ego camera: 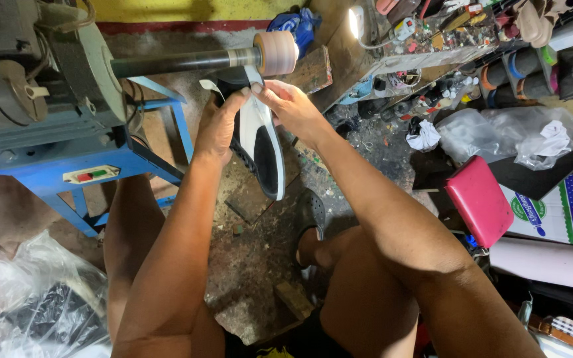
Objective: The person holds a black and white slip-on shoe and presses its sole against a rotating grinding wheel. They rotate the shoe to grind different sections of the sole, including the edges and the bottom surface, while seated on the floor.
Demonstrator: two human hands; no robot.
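A black shoe with a white and black sole (pixel 262 142) is held sole-up in front of me by both hands. My left hand (pixel 219 126) wraps its left side, fingers over the upper. At the toe end my right hand (pixel 288 106) pinches the sole's edge. That toe end sits right under a pinkish sanding drum (pixel 276 53) on a dark horizontal shaft (pixel 180 63). The shaft sticks out of a grey motor unit (pixel 34 73) on a blue metal stand (pixel 94 172).
A clear plastic bag (pixel 41 298) with dark items lies at lower left. A pink padded stool (pixel 479 199) and a cardboard box (pixel 558 212) stand to the right. Cluttered shelves (pixel 445 40) with a small lamp (pixel 355 20) fill the upper right. My knees and a sandalled foot (pixel 310 219) are below.
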